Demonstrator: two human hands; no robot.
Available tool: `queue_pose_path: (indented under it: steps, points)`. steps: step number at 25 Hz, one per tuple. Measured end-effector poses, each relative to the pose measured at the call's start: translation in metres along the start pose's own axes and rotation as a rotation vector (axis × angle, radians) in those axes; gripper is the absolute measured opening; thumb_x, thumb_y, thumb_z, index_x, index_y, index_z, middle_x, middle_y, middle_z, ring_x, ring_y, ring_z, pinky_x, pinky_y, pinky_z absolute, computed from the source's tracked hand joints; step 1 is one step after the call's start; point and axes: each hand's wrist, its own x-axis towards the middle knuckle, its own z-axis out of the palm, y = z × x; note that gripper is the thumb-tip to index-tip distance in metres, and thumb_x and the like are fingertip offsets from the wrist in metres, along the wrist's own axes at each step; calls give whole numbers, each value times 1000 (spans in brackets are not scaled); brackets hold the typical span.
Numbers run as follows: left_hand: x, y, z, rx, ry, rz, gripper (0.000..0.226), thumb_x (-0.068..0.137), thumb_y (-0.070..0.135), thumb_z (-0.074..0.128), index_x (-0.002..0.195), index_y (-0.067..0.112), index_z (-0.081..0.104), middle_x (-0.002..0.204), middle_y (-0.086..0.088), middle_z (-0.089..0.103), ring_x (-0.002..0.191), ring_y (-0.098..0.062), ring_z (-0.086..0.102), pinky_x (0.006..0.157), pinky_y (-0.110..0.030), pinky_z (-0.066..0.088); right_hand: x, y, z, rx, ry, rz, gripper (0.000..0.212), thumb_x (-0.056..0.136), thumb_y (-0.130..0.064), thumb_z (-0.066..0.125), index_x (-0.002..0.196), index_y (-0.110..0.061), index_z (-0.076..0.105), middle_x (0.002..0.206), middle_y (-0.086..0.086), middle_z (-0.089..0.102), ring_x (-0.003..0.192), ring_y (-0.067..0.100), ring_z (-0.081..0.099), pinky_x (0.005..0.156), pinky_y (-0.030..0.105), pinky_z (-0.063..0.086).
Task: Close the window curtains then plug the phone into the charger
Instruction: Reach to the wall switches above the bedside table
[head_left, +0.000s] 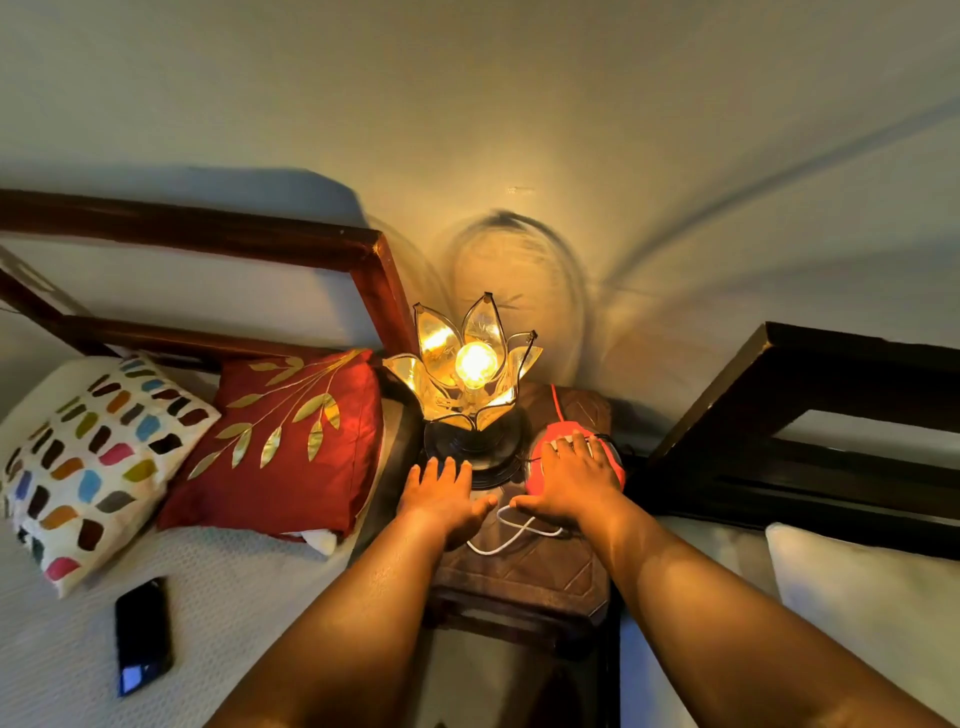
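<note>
Head view: phone lies well left of both hands' fingers.

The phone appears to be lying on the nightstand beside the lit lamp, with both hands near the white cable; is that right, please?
Not quite: the head view shows the phone lying on the bed, left of the nightstand. The lit lamp and both hands near the white cable are right.

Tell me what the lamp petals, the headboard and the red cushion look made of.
Lamp petals: seemingly translucent glass in dark metal rims, glowing amber around the bulb.
Headboard: dark wood, glossy, with lit edges and faint grain.
Red cushion: satiny fabric with a soft sheen and gold leaf appliqué.
</note>
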Motion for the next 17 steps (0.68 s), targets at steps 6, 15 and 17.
queue_pose_path:
  steps: [6, 15, 17]
  points:
    - [-40, -17, -21, 10, 85, 39, 75, 93, 62, 22, 152, 19, 3, 161, -8, 0, 147, -29, -3, 119, -47, -2, -48, -22, -24, 8, 86, 84, 107, 74, -74, 51, 149, -6, 17, 158, 17, 16, 147, 35, 3, 118, 48, 0]
    - [-138, -53, -87, 27, 329, 234, 61, 96, 56, 25, 141, 18, 38, 145, -11, 45, 136, -28, 36, 116, -47, 13, -131, -79, -89, -42, 333, 124, 107, 72, -78, 47, 150, -12, 14, 159, 12, 15, 147, 31, 3, 117, 47, 0]
    - [-160, -51, -108, 71, 379, 269, 63, 95, 58, 22, 142, 19, 38, 146, -12, 43, 137, -28, 35, 115, -47, 15, -150, -83, -114, -74, 388, 119, 106, 73, -78, 44, 151, -13, 12, 160, 11, 13, 148, 31, 0, 118, 47, -3]
